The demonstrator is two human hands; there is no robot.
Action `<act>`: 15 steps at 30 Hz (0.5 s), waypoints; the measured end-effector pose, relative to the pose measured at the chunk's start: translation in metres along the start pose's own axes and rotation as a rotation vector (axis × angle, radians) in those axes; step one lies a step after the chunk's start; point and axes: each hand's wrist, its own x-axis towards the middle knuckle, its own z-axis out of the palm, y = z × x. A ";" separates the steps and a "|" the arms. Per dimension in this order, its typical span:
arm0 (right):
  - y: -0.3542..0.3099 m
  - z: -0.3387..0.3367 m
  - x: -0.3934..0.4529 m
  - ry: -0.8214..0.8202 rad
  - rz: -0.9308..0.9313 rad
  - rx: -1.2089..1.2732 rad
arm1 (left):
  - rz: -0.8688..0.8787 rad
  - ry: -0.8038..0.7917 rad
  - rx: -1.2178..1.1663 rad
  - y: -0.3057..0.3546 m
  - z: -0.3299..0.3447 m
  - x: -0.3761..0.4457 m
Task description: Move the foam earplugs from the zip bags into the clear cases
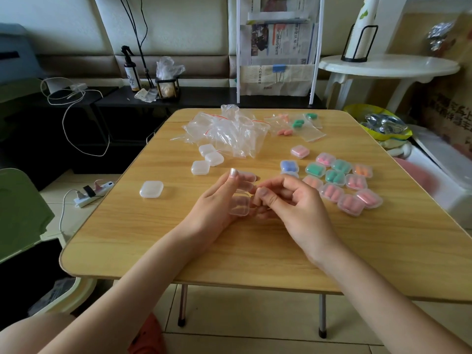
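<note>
Earplugs of pink foam sit inside a small clear hinged plastic case [241, 194] held open above the middle of the wooden tabletop [255, 241]. The left hand [217, 203] grips this case, thumb curled over its upper half and fingers under the lower half. The right hand [288, 200] meets it from 3 o'clock, fingers curled with the tips pinching at the case's right edge; whether they hold an earplug I cannot tell.

From the hands outward: at 9 o'clock lies one empty frosted white plastic case [151, 189], well apart. At 11 o'clock three more empty frosted cases [207, 159] lie touching one another in a row. Beyond them, at 12 o'clock, is a heap of crumpled clear zip bags with red seal strips [229, 132], apparently emptied. At 1 o'clock, near the far edge, a few flat zip bags still holding green and pink earplugs [297, 125] lie side by side. At 2 to 3 o'clock, just beside the right hand, a cluster of closed clear cases filled with pink, green, orange and blue earplugs [339, 181] crowds that side of the tabletop; one filled pink case [299, 151] lies a little apart from them, toward the bags.

Off the tabletop, a white power strip [93, 194] lies on the floor at 9 o'clock.
</note>
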 end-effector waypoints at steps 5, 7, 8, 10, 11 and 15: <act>0.001 0.000 0.000 -0.005 0.022 -0.038 | -0.161 -0.203 -0.333 0.008 0.007 0.000; 0.003 0.000 -0.001 0.005 0.003 -0.087 | -0.173 -0.239 -0.402 0.008 0.008 0.000; 0.004 0.001 -0.001 0.006 -0.001 -0.110 | -0.176 -0.261 -0.420 0.007 0.008 -0.001; 0.005 0.002 -0.001 0.003 -0.002 -0.144 | -0.180 -0.311 -0.426 0.007 0.008 -0.001; 0.006 0.002 -0.001 0.006 -0.007 -0.161 | -0.182 -0.334 -0.421 0.008 0.008 -0.002; 0.010 0.000 0.002 0.042 -0.041 -0.269 | -0.168 -0.343 -0.342 0.006 0.006 -0.001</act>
